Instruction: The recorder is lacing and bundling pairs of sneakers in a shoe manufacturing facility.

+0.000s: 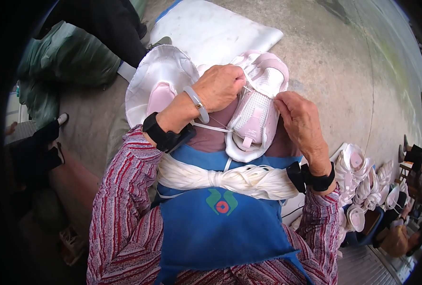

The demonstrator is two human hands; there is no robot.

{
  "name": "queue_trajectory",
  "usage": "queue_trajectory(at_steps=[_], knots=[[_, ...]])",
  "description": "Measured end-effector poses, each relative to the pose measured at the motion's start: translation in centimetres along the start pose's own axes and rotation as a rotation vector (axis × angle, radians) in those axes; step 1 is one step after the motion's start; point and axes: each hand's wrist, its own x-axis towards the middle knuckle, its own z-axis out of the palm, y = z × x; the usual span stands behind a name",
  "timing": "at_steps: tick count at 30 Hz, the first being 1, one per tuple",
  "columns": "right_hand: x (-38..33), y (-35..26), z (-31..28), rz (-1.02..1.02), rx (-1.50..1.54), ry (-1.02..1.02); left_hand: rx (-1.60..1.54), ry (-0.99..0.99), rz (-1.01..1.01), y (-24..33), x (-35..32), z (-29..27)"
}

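Pink-and-white shoe point(257, 111) on the lap between both hands, left hand point(219, 88) and right hand point(300, 116) each pinching its white lace point(256, 91).

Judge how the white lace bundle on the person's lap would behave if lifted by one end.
The lace bundle looks floppy: its loose strands sag across the blue apron. It probably stays together, being knotted in the middle. It seems light, thin flat cord.

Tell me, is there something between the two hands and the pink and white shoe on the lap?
Nothing visible. The left hand rests directly on the pink and white shoe, and the right hand touches its side, pinching a white lace. The bundle of white laces lies lower on the lap, apart.
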Motion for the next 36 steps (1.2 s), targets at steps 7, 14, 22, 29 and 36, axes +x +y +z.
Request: queue_trajectory(at_steps=[7,14,22,29,36], knots=[[-0.3,0.0,0.0,0.088,0.124,0.03,-0.159,-0.1,-0.204,0.0,0.5,-0.1],[-0.4,0.4,0.4,0.219,0.24,0.07,-0.267,-0.121,-0.268,-0.3,0.9,-0.2],[-0.7,0.7,0.6,0.238,0.253,0.117,0.0,-0.011,-0.044,0.7,1.1,0.6],[-1.2,0.5,1.6,0.118,0.015,0.233,-0.048,-0.011,-0.075,0.9,0.5,0.8],[-2.1,-1.7,1.1,0.015,-0.333,0.213,0.428,0.147,0.293,2.6,-2.0,2.2]])
